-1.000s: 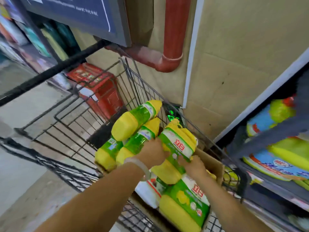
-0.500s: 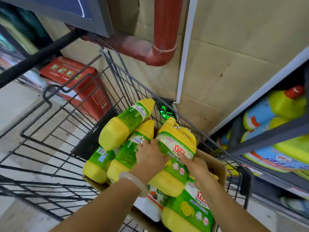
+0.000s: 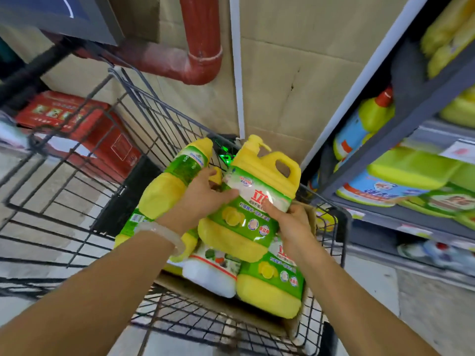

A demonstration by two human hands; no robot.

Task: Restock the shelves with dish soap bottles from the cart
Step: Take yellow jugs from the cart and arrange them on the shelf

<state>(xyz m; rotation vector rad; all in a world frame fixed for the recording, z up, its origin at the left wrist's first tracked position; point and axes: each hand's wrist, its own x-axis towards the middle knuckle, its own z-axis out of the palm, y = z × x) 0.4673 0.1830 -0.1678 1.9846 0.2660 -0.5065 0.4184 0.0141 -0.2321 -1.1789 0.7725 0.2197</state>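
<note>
A large yellow dish soap jug [image 3: 250, 201] with a green label, a handle and a pump top is tilted up out of the wire cart [image 3: 144, 119]. My left hand [image 3: 203, 199] grips its left side and my right hand [image 3: 290, 222] grips its right side near the label. Below it lie a second yellow jug [image 3: 272, 286], a white bottle [image 3: 213, 273] and slimmer yellow bottles [image 3: 172, 186] stacked to the left, all in a cardboard box [image 3: 226, 307] inside the cart. The dark shelves [image 3: 401, 116] on the right hold yellow and blue soap bottles.
A red pipe [image 3: 200, 44] runs down the cardboard-covered wall behind the cart. A red carton [image 3: 84, 129] sits on the floor to the left. A white upright strip [image 3: 237, 73] edges the wall. Grey floor shows at lower right below the shelves.
The large jug has come up out of the pile, its handle and pump top now standing above the cart's rim. Both hands have shifted onto its sides.
</note>
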